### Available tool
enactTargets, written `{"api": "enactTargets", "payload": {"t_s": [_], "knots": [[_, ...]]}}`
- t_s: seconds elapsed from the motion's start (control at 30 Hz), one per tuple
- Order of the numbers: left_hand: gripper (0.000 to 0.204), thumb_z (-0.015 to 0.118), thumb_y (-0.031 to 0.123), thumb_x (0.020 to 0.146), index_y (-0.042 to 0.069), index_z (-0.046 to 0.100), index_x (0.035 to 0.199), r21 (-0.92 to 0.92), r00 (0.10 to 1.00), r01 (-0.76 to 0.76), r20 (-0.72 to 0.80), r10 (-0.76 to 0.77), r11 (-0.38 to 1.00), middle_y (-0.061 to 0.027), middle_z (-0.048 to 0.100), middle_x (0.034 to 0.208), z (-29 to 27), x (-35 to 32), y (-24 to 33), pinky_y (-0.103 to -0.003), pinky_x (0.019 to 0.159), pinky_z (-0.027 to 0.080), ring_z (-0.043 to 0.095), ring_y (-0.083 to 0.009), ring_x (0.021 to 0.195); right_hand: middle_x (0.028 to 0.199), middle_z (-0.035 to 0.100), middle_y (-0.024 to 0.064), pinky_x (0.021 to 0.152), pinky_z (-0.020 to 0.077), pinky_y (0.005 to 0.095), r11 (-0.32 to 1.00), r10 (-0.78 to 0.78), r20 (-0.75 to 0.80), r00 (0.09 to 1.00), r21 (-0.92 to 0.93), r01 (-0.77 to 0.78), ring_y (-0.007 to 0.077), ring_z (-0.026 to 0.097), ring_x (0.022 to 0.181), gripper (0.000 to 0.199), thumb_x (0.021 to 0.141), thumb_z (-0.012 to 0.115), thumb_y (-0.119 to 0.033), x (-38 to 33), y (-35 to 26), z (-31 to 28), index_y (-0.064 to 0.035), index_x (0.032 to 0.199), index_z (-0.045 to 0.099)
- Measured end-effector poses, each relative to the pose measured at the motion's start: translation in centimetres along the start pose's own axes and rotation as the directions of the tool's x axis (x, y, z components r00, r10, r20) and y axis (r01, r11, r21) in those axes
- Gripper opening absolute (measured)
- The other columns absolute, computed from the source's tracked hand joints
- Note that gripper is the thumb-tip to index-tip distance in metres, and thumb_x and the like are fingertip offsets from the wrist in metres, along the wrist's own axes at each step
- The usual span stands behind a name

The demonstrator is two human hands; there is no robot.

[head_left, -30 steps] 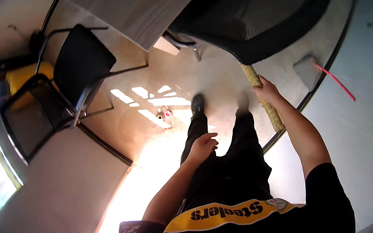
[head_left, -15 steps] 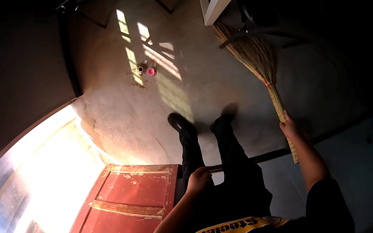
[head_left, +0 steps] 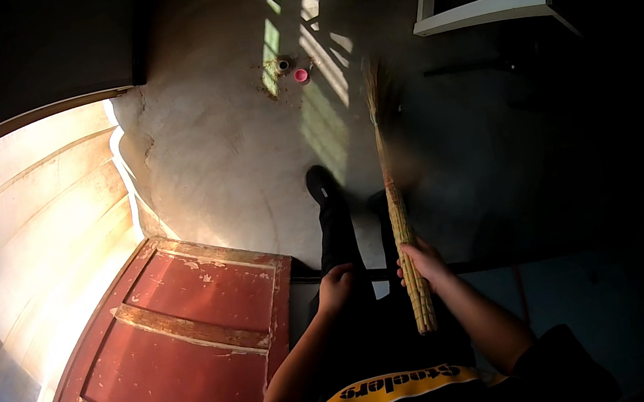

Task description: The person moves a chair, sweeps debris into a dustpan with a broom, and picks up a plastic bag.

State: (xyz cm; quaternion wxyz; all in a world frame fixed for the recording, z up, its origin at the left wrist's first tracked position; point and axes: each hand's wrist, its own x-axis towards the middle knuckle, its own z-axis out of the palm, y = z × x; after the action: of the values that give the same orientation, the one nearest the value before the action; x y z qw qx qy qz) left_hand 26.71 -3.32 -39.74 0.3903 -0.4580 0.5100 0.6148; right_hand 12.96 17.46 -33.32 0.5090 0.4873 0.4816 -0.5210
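Note:
My right hand (head_left: 422, 262) is wrapped round the handle of a straw hand broom (head_left: 398, 213) in front of my right leg. The broom points away from me, its thin bristle end up and ahead, blurred by motion. My left hand (head_left: 338, 285) hangs by my left thigh with its fingers curled in, and nothing shows in it. Farther ahead on the floor lie a small pink cup or lid (head_left: 302, 75) and a small dark round container (head_left: 282, 65). Brown crumbs of dirt (head_left: 271, 85) are scattered beside them.
A red door panel (head_left: 191, 336) with peeling paint stands at my left, next to a bright doorway (head_left: 47, 206). A white-framed piece of furniture (head_left: 482, 9) is at the far right, with dark legs near it. Sunlight patches (head_left: 324, 127) cross the concrete floor.
My right hand has swung the broom leftward from the right side to in front of my legs. The view has shifted, and the broom head is away from the furniture leg.

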Motion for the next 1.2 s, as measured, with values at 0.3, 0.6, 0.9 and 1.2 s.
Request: {"api": "enactTargets", "payload": {"t_s": [0.3,0.6,0.9,1.2], "knots": [[0.031,0.056,0.006,0.088,-0.003,0.061,0.117,-0.372,0.965,-0.069,-0.261,-0.033,0.926,-0.0063,0.066,0.078,-9.1,0.4,-2.0,-0.027,0.061,0.052,0.063,-0.014,0.066,0.086,0.059,0.0084,0.045,0.055,0.032,0.999,-0.011,0.077,0.997,0.037,0.008,0.0173,0.062,0.059,0.044,0.099,0.055,-0.031,-5.3,-3.5,5.6,-0.0156,0.138,0.039],[0.029,0.054,0.007,0.09,-0.003,0.063,0.115,-0.379,0.949,-0.037,-0.303,-0.086,0.925,-0.0071,0.067,0.084,-13.5,-0.5,-4.0,-0.027,0.06,0.051,0.063,-0.0142,0.068,0.08,0.057,0.0068,0.046,0.0544,0.0338,0.962,-0.229,-0.189,0.955,-0.195,0.192,0.0166,0.06,0.059,0.036,0.098,0.057,-0.028,3.7,-11.9,-1.2,-0.0158,0.13,0.046],[0.031,0.055,0.008,0.089,-0.002,0.063,0.117,-0.204,0.97,-0.018,-0.24,-0.032,0.979,-0.0072,0.067,0.082,-13.2,0.9,-1.7,-0.028,0.062,0.052,0.064,-0.0158,0.069,0.081,0.056,0.0067,0.044,0.0534,0.0345,0.983,-0.145,0.028,0.989,-0.113,0.148,0.0172,0.06,0.056,0.045,0.096,0.059,-0.025,3.0,-3.1,6.0,-0.0192,0.139,0.046],[0.041,0.052,0.015,0.089,-0.001,0.059,0.127,0.19,0.983,-0.111,-0.124,0.136,0.975,-0.0113,0.069,0.091,-4.4,-0.1,4.0,-0.029,0.064,0.052,0.067,-0.0179,0.075,0.083,0.059,0.0062,0.045,0.0551,0.032,0.967,-0.231,0.183,0.955,0.151,0.205,0.0158,0.063,0.056,0.054,0.097,0.059,-0.027,-4.7,1.9,-6.8,-0.0219,0.147,0.041]]}}
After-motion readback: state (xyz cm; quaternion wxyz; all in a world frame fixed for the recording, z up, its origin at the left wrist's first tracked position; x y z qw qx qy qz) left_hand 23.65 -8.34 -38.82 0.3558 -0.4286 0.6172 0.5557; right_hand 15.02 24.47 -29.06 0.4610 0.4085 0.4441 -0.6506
